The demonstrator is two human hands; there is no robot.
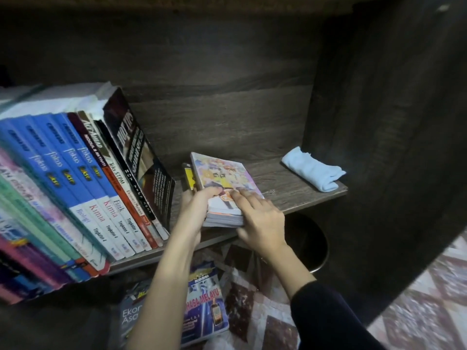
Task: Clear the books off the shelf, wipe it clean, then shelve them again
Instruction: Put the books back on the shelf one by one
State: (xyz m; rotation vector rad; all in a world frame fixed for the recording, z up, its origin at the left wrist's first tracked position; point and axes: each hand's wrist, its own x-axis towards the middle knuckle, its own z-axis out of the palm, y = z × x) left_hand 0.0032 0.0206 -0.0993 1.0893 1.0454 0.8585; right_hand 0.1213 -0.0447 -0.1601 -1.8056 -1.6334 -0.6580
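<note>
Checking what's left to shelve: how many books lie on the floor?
2. A grey book at bottom centre, partly covered; a blue book right of it. More may hide under the shelf.

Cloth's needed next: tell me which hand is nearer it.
Right. The right hand holds the stack on its right side, left of the cloth; the left hand grips its left side, farther off.

At 9 o'clock, "fokus", "Biologi", "Kimia", "Fizik" and "Tingkatan 4" were read on the blue spines [75, 157]. "HOT TIPS" was noted on the black book [136, 152]. At 6 o'clock, "MELAYU" was read on the floor book [204, 300].
</note>
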